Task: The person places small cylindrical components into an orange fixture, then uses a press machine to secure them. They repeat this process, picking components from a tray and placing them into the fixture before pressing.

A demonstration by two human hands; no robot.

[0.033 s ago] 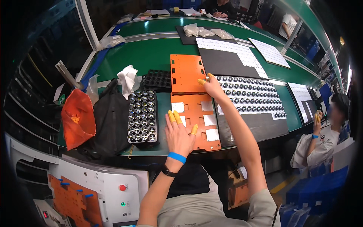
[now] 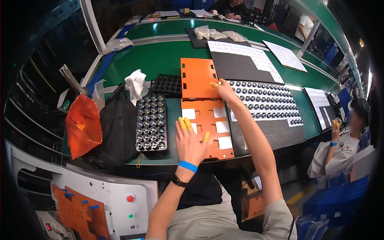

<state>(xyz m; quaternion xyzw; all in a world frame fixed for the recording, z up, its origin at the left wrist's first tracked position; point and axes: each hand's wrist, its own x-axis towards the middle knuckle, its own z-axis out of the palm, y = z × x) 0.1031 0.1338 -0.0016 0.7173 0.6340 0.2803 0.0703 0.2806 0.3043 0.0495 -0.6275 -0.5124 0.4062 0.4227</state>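
My left hand [image 2: 190, 145] lies with fingers spread on the lower orange fixture plate [image 2: 203, 150], which carries small white square plates [image 2: 222, 127] in two columns. Some of these sit under or beside my fingers. Hinged at its far edge is an upper orange plate [image 2: 198, 78] with dark slots along its sides. My right hand [image 2: 224, 91] pinches that plate's right edge between thumb and fingers. Yellow finger cots cover several fingertips on both hands. To the left stands a black tray [image 2: 166, 136] of round, shiny lens-like parts.
Right of the fixture, a dark board [image 2: 268, 138] bears rows of black round parts on a white sheet. Left are a white cloth [image 2: 136, 86], an orange bag [image 2: 83, 126] and a black bag [image 2: 118, 124]. Another black tray [image 2: 167, 84] sits behind. A co-worker [image 2: 336, 148] is at right.
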